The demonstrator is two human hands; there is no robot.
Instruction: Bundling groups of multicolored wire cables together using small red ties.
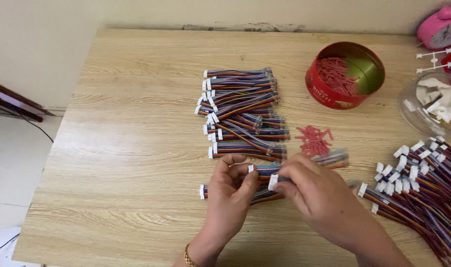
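Rainbow wire bundle (265, 170) pinched between left hand (230, 195) and right hand (317, 195) just above the tabletop (136, 148), both grips clamped on it; best squared at the white plugs (273, 182) before joining the stack (242, 111).

We see our two bare hands close together at the near edge of the scene, backs turned up toward us. Our left hand (230, 190) reaches in from the near side, fingers curled inward and pinched shut, with a thin gold bracelet at the wrist. Our right hand (317, 195) comes in from the near right, forearm angled, fingertips bent and pinched, almost touching the left hand's fingers.
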